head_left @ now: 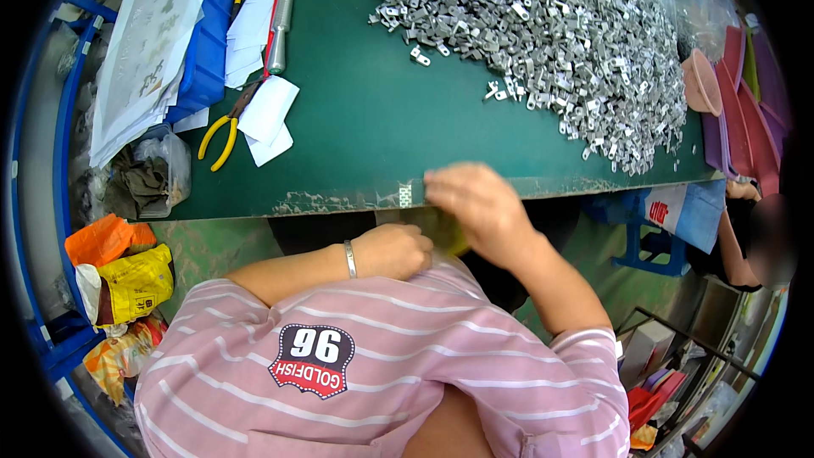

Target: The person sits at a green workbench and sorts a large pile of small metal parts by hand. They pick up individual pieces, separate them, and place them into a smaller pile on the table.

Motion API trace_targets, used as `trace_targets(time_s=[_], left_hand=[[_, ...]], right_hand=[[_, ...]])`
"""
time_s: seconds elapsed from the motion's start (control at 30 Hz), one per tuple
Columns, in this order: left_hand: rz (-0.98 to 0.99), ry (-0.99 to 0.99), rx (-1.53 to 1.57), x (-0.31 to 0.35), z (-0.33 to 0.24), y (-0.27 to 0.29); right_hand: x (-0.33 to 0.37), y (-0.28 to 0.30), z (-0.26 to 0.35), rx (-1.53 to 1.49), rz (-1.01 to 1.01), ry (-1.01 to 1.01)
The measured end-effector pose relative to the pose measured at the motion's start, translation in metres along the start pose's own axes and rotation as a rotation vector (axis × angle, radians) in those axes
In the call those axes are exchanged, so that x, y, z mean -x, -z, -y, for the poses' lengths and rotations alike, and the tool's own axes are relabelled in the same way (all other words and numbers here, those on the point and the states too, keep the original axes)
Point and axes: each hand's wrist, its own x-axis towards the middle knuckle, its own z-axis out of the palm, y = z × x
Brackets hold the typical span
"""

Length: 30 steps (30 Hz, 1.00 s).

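My left hand (394,250), with a silver bracelet (349,259) at its wrist, is closed just below the table's near edge; whatever its fingers hold is hidden. Over that edge, slightly right of it, my right hand (479,208) hangs with bent fingers, smeared by motion, so its grip is unclear. Between and below the two hands shows part of a yellow-green thing (448,231) whose kind I cannot make out. A large heap of small metal clips with holes (543,25) covers the far right of the green table (339,127), with a few loose clips (420,55) beside it.
Yellow-handled pliers (222,137), white paper slips (270,114) and a blue bin (203,51) topped with sheets lie at the left. A pink cup (701,83) stands at the right edge. Another person's arm (736,242) shows near a blue stool (653,254). Bags (136,284) sit lower left.
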Motion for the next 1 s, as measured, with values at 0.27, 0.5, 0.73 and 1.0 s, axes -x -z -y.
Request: trace_targets(time_s=[0.27,0.5,0.73,1.0], left_hand=[[-0.064,-0.078,-0.022,-0.006,0.005,-0.009],[0.004,-0.022,-0.04,0.003,0.002,-0.001],[-0.02,-0.054,-0.021,0.002,0.009,-0.004],[-0.017,-0.072,0.015,-0.003,0.004,0.001]], right_hand=[[-0.038,0.006,-0.006,0.1,0.05,0.178],[-0.18,-0.033,-0.109,0.696,0.01,0.113],[-0.146,-0.009,-0.086,0.574,0.176,0.023],[-0.037,0.03,-0.028,0.341,0.218,-0.019]])
